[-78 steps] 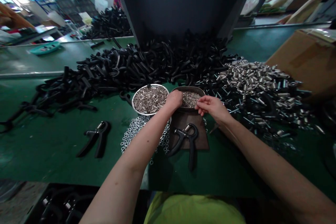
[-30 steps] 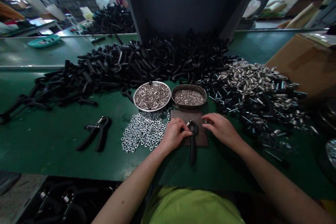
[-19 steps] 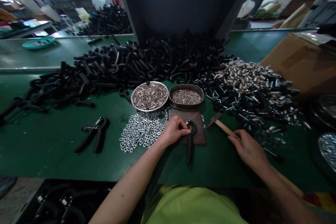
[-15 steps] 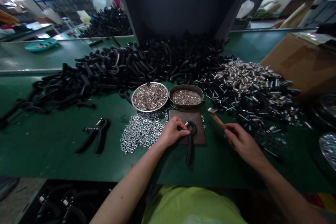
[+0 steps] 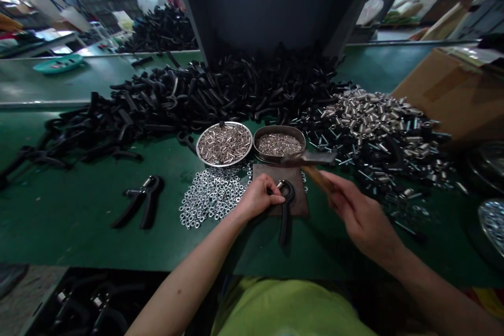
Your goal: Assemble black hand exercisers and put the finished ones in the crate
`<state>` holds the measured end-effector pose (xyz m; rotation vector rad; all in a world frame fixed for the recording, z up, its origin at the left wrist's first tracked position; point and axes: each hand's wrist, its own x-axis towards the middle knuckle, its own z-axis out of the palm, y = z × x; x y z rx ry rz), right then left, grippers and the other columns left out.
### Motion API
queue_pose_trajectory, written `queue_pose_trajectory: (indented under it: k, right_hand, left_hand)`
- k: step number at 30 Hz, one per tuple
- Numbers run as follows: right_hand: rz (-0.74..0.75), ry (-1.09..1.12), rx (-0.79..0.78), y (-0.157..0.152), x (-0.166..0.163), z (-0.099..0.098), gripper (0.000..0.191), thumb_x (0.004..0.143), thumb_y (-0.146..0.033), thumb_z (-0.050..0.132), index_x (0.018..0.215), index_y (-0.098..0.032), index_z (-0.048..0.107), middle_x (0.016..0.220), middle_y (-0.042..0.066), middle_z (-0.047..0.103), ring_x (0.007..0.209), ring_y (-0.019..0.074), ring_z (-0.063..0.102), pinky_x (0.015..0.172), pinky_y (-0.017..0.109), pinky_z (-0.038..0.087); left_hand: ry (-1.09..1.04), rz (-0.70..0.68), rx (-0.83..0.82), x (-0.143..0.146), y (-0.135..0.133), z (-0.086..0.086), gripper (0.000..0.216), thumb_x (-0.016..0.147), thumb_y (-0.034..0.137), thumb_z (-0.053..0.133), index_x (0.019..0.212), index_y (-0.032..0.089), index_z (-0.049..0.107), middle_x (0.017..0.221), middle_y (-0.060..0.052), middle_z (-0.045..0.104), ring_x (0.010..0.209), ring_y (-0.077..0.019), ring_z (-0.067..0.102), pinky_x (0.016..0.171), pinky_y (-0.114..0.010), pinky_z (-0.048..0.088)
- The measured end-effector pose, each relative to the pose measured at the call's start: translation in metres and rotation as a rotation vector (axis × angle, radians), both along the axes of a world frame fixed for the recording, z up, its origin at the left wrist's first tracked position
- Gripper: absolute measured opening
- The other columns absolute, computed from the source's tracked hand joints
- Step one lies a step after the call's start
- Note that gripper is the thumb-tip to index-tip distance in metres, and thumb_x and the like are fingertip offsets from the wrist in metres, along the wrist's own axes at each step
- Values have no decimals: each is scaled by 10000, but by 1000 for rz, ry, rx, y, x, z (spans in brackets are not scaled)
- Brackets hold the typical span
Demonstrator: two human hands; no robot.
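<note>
My left hand (image 5: 263,197) pinches the top of a black spring clamp (image 5: 285,220), holding it down on a dark square plate (image 5: 299,209). A metal spring shows near the clamp's curved head. In my right hand (image 5: 350,210) is the wooden handle of a hammer (image 5: 310,158), its blurred metal head raised just above the far edge of the plate. Left of my left hand spreads a pile of small metal nuts (image 5: 210,197). Another black spring clamp (image 5: 144,202) lies with its legs apart at the left of the table.
Behind the plate stand a round dish of metal pins (image 5: 200,155) and an oval tin of small metal parts (image 5: 260,156). A long heap of black clamp parts (image 5: 189,94) crosses the back. Metal sleeves (image 5: 368,115) and a cardboard box (image 5: 444,94) are at the right.
My right hand has brought the hammer up and to the left, so its head now hovers over the plate's far side. My left hand and the clamp stay in place.
</note>
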<state>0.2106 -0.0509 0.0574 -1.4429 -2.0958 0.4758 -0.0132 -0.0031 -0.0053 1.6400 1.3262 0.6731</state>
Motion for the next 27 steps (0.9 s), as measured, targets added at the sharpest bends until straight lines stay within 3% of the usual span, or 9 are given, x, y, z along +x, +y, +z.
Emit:
queue_pose_trajectory:
  k: [3, 6, 9, 12, 15, 18, 22, 25, 27]
  right_hand:
    - [-11, -29, 31, 1, -1, -8, 382, 929, -275, 336, 1280, -214, 475, 1182, 77, 644, 1016, 189, 644, 830, 301, 534]
    - [49, -115, -96, 9, -2, -23, 352, 920, -270, 338, 1213, -223, 529, 1103, 65, 681, 927, 201, 677, 773, 323, 550]
    - [34, -96, -181, 9, -3, -17, 344, 921, -254, 346, 1206, -211, 534, 1037, 65, 699, 862, 202, 689, 723, 315, 553]
    - [13, 13, -136, -10, 0, 1, 354, 926, -246, 364, 1249, -218, 506, 1028, 64, 695, 806, 174, 688, 692, 283, 555]
    - [14, 167, 67, -33, 5, 4, 398, 936, -238, 366, 1329, -235, 425, 954, 63, 697, 743, 154, 680, 656, 272, 564]
    - [73, 93, 190, -39, 6, -9, 392, 929, -230, 361, 1310, -244, 452, 840, 48, 704, 700, 178, 684, 615, 303, 576]
    - [184, -147, -27, -28, -1, -11, 400, 923, -206, 369, 1303, -272, 476, 1059, 42, 698, 897, 190, 685, 761, 325, 572]
    - [149, -53, 60, -27, -3, -3, 442, 930, -182, 346, 1364, -248, 397, 1197, 63, 641, 1016, 178, 647, 830, 299, 549]
    - [128, -8, 140, -29, -1, -5, 460, 925, -173, 336, 1379, -230, 379, 1153, 75, 663, 978, 180, 663, 808, 297, 555]
  left_hand:
    - [60, -77, -108, 1, 9, 0, 126, 627, 239, 738, 628, 164, 637, 706, 15, 579, 661, -124, 541, 624, -244, 414]
    - [91, -130, -162, 1, 17, -1, 163, 602, 245, 746, 637, 163, 610, 579, 44, 546, 544, -112, 504, 541, -232, 384]
    - [118, -87, -119, 0, 13, 1, 207, 594, 257, 761, 698, 176, 601, 673, 29, 570, 639, -140, 536, 603, -255, 412]
    - [188, 55, 109, 0, -8, 4, 313, 597, 259, 780, 840, 200, 592, 961, -28, 575, 918, -208, 535, 781, -325, 433]
    - [286, 255, 387, 2, -37, 1, 414, 608, 254, 787, 942, 203, 547, 1171, -81, 477, 1096, -253, 454, 908, -387, 398]
    - [361, 301, 422, 4, -57, -6, 262, 716, 260, 703, 884, 191, 513, 1000, -72, 511, 956, -225, 502, 828, -361, 436]
    - [406, 257, 356, 5, -62, -12, 114, 796, 216, 595, 787, 202, 482, 797, -23, 515, 774, -184, 522, 701, -304, 439]
    - [422, 252, 336, 5, -59, -10, 130, 787, 220, 599, 764, 203, 472, 795, -20, 520, 770, -181, 524, 685, -293, 429]
    - [432, 253, 319, 5, -58, -8, 133, 781, 223, 600, 763, 203, 470, 797, -21, 524, 764, -180, 523, 679, -290, 422]
